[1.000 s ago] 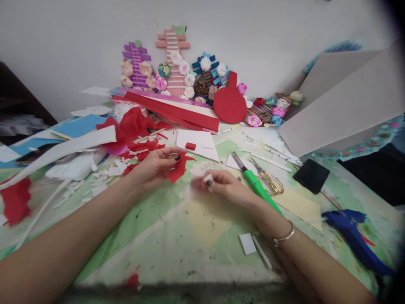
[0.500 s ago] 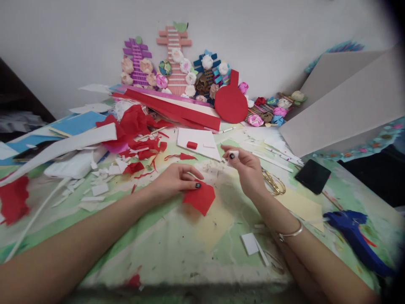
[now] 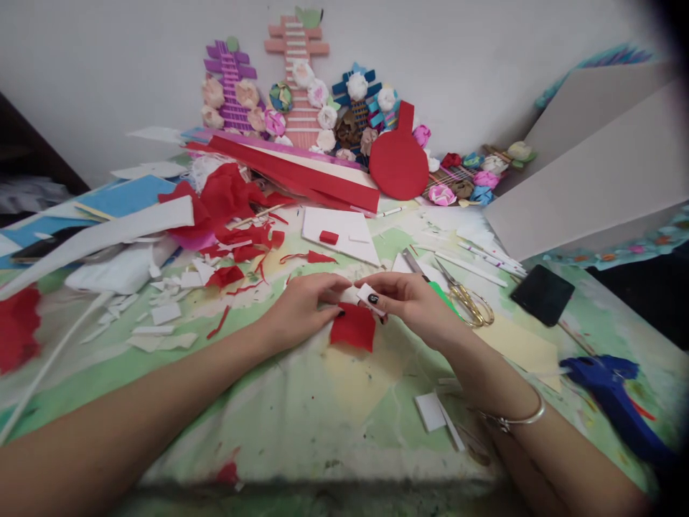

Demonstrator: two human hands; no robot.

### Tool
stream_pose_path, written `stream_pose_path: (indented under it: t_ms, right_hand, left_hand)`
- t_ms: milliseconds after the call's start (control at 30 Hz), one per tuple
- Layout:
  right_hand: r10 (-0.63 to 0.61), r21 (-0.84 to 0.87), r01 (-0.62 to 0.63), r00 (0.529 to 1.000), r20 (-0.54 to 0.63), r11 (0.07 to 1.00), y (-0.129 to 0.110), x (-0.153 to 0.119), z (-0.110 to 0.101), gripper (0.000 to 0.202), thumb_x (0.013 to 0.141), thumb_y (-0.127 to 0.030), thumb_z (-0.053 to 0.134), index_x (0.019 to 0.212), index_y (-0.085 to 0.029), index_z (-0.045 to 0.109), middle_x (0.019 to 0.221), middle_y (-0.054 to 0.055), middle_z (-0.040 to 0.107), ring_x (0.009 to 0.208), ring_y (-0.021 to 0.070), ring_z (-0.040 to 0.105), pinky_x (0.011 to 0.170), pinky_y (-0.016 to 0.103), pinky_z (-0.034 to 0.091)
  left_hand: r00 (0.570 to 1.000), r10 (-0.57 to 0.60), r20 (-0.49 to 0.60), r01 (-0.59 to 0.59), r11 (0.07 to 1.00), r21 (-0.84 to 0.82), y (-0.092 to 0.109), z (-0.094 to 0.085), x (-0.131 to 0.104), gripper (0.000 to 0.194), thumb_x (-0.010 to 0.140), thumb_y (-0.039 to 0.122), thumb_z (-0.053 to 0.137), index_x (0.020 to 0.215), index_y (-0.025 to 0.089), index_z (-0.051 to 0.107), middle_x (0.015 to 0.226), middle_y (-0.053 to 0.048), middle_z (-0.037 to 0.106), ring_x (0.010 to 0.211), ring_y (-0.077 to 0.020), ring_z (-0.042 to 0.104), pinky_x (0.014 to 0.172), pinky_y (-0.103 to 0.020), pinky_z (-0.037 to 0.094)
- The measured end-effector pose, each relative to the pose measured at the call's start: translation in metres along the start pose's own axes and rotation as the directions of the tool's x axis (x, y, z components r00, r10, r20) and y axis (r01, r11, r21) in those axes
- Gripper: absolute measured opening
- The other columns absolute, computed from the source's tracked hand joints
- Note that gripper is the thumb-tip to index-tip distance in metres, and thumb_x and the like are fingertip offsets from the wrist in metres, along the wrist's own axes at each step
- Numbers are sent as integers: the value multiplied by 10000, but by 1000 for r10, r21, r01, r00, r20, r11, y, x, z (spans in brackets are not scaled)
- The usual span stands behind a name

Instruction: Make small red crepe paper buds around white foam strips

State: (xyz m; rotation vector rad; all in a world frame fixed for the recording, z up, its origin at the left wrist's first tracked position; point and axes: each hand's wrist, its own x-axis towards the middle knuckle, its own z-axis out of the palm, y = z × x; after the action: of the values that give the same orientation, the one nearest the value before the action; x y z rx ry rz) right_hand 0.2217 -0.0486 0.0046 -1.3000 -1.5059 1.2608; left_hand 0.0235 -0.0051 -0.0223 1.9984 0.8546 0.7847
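Observation:
A red paper square (image 3: 352, 329) hangs from the fingertips of my left hand (image 3: 306, 305), which pinch its upper left corner. My right hand (image 3: 412, 301) holds a small white foam piece (image 3: 370, 299) between thumb and fingers, right at the top edge of the red paper. Both hands are close together above the middle of the table, and the far fingertips are partly hidden. Beyond them a white board (image 3: 341, 233) bears a small red block (image 3: 329, 237).
Gold-handled scissors (image 3: 469, 303) and a green object (image 3: 444, 296) lie beside my right hand. Farther right are a black square (image 3: 542, 294) and a blue glue gun (image 3: 613, 402). Red and white scraps (image 3: 166, 312) cover the left side. Decorated crafts (image 3: 298, 93) lean on the wall.
My right hand has moved left and down with the white piece, up to the red paper. The red paper has been raised and turned by my left hand. The green object has come into view.

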Motion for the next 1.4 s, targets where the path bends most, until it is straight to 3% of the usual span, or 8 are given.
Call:
stream_pose_path:
  t_ms: [133, 333, 767, 900, 1033, 1100, 1200, 1400]
  right_hand:
    - [-24, 41, 28, 995, -98, 999, -1, 0, -4, 360, 710, -194, 659, 1066, -168, 614, 699, -12, 599, 614, 118, 558, 595, 274, 455]
    - [-29, 125, 55, 979, -203, 991, -11, -2, -9, 282, 670, -165, 657, 952, -172, 646, 838, 17, 590, 660, 122, 609, 608, 278, 488]
    - [-110, 102, 137, 965, -238, 985, -7, -2, -13, 217, 673, -276, 753, 829, -154, 663, 701, 7, 641, 527, 68, 450, 472, 219, 347]
    - [-110, 121, 152, 947, -302, 981, -7, -2, -15, 203, 688, -264, 736, 838, -141, 678, 632, -4, 624, 524, 73, 492, 483, 213, 380]
    - [-103, 184, 190, 911, -400, 964, -8, -1, -15, 172, 671, -215, 734, 808, -145, 657, 616, -7, 641, 574, 100, 591, 552, 222, 456]
    - [-115, 210, 223, 896, -430, 952, -9, -1, -15, 161, 665, -192, 731, 796, -153, 646, 662, 1, 668, 618, 112, 628, 590, 230, 484]
    - [-122, 215, 233, 895, -429, 948, -10, -2, -16, 153, 661, -178, 730, 785, -155, 644, 684, 2, 678, 633, 115, 643, 609, 232, 501]
    - [-25, 189, 83, 957, -290, 978, -10, -3, -20, 260, 655, -232, 743, 886, -143, 662, 667, 12, 681, 557, 94, 599, 549, 212, 479]
  left_hand:
    - [995, 83, 49, -93, 964, 248, 5, -6, 1, 283, 698, 185, 670, 979, 203, 693, 987, -71, 716, 942, -244, 631, 857, -362, 478]
    - [988, 78, 135, -103, 977, 184, 7, -9, 2, 311, 702, 120, 631, 987, 208, 720, 987, -58, 735, 897, -216, 649, 821, -323, 477]
    - [999, -50, 9, 47, 980, 195, 3, -12, 5, 226, 773, 153, 554, 900, 174, 739, 908, -47, 748, 782, -185, 663, 703, -271, 500]
    - [981, -18, -195, 79, 947, 311, 2, -20, 7, 191, 768, 151, 595, 877, 188, 746, 837, -30, 748, 648, -165, 616, 595, -273, 471]
    - [857, 271, -438, -53, 892, 449, 1, -25, 4, 150, 795, 135, 605, 874, 184, 723, 810, -37, 740, 651, -165, 599, 649, -303, 479]
    - [785, 500, -365, -224, 779, 586, 3, -20, 1, 124, 813, 119, 599, 859, 163, 705, 806, -56, 733, 735, -185, 605, 741, -340, 482]
    - [741, 669, -64, -473, 586, 658, 10, -3, -8, 107, 844, 121, 575, 828, 150, 677, 750, -61, 710, 754, -192, 589, 743, -357, 487]
    - [654, 702, 283, -652, 333, 681, 25, 31, -25, 220, 877, 70, 475, 750, 135, 643, 685, -68, 660, 677, -172, 604, 638, -314, 510]
